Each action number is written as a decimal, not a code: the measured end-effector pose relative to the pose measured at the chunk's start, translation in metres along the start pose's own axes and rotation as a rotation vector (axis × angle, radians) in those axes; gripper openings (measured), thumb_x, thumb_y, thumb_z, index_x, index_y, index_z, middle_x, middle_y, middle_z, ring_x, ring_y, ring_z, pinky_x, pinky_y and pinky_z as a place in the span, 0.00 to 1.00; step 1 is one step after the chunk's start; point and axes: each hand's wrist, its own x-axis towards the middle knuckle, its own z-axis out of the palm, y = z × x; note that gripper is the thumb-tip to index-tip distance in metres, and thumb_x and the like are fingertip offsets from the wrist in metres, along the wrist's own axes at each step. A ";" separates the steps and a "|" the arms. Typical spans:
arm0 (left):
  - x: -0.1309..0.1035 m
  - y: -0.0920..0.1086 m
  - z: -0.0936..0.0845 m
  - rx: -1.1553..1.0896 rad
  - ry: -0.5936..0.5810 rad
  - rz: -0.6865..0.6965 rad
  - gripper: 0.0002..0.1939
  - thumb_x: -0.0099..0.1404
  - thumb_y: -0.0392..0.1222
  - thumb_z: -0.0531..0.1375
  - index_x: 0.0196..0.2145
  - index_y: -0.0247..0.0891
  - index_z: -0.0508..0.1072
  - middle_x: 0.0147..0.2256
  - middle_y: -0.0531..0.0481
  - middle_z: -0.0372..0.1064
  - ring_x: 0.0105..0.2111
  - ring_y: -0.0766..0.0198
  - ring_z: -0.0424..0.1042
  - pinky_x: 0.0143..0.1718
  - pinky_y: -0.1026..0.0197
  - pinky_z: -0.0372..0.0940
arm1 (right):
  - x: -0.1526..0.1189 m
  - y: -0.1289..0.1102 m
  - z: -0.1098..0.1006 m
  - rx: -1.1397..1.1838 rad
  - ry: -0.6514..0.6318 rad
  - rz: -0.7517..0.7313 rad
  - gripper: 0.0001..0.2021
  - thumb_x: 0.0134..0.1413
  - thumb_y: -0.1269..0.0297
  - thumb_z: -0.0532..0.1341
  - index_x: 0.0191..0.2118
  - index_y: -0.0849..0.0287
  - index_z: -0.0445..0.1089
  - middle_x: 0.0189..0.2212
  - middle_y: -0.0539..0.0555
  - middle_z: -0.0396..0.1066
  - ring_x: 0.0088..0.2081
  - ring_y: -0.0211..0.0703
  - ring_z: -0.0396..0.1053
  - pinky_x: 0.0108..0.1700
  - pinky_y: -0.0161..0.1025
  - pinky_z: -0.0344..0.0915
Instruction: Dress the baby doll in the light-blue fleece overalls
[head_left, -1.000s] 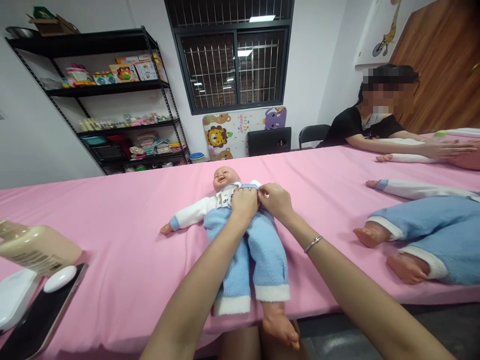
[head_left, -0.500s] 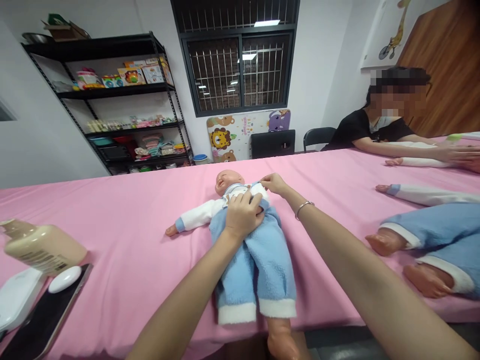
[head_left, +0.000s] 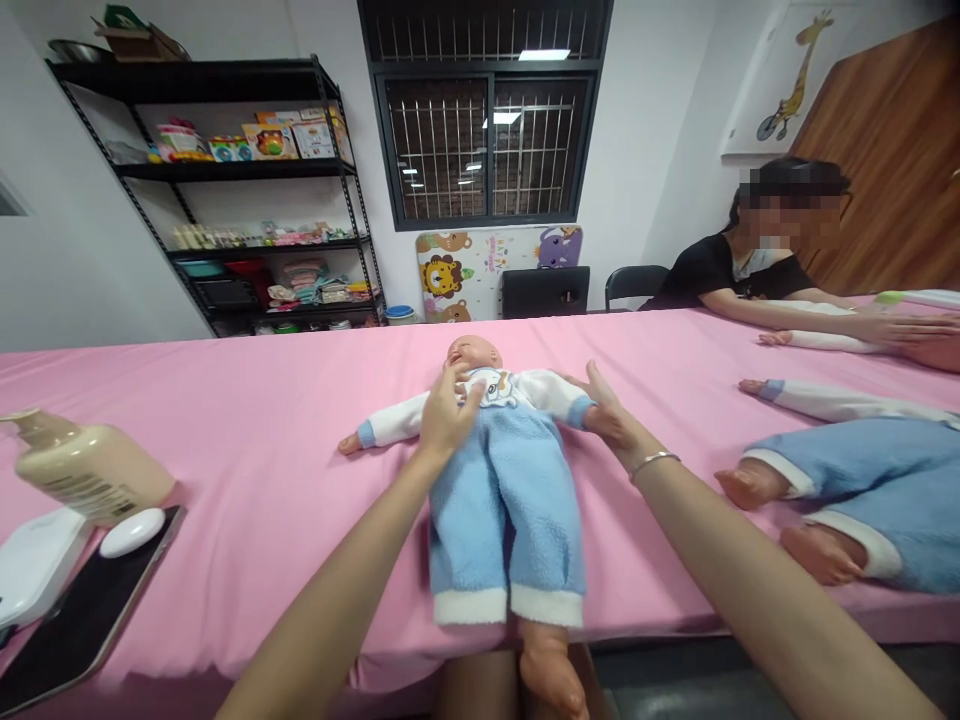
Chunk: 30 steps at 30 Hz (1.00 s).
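Observation:
A baby doll (head_left: 502, 470) lies on its back, in a white top with a printed animal and fluffy blue trousers with white cuffs. Its bald head points away from me and one foot hangs past the table's near edge. My left hand (head_left: 448, 412) hovers at or lightly touches the chest beside the neckline, fingers apart. At the doll's sleeve end, my right hand (head_left: 611, 415), with a silver bangle on the wrist, has its thumb raised and fingers extended. The doll's small hand lies against that palm; whether it is gripped is hard to see.
A pink cloth (head_left: 262, 480) covers the table. On the left are a pump bottle (head_left: 97, 468), a phone (head_left: 82, 630), a white oval case (head_left: 133, 533) and a white box (head_left: 37, 560). Rightward lies another doll (head_left: 862, 450); a person (head_left: 697, 270) sits beyond with arms outstretched.
The doll's sleeve, earlier pinched and bunched by the chest, now stretches out to the right. My right hand moved right and down, opening; my left hand shifted left off the chest's middle.

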 end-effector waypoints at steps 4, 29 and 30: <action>0.003 -0.026 -0.013 0.102 -0.130 -0.282 0.23 0.64 0.56 0.45 0.24 0.36 0.64 0.24 0.50 0.64 0.27 0.63 0.62 0.29 0.62 0.55 | -0.027 -0.001 -0.028 0.202 -0.078 0.308 0.42 0.52 0.34 0.33 0.58 0.64 0.54 0.44 0.68 0.69 0.36 0.51 0.73 0.30 0.45 0.69; -0.020 -0.045 -0.054 -0.100 -0.408 -0.141 0.20 0.52 0.52 0.63 0.38 0.37 0.69 0.39 0.50 0.67 0.40 0.61 0.65 0.43 0.62 0.59 | -0.057 -0.069 0.054 -0.271 -0.156 -0.327 0.19 0.45 0.54 0.64 0.40 0.60 0.67 0.41 0.57 0.69 0.42 0.47 0.66 0.44 0.41 0.63; -0.020 -0.043 -0.053 -0.069 -0.410 -0.112 0.17 0.53 0.52 0.62 0.34 0.37 0.68 0.35 0.51 0.66 0.37 0.61 0.65 0.40 0.62 0.59 | -0.057 -0.069 0.055 -0.290 -0.171 -0.334 0.17 0.46 0.55 0.63 0.40 0.60 0.67 0.40 0.57 0.69 0.42 0.47 0.67 0.44 0.42 0.63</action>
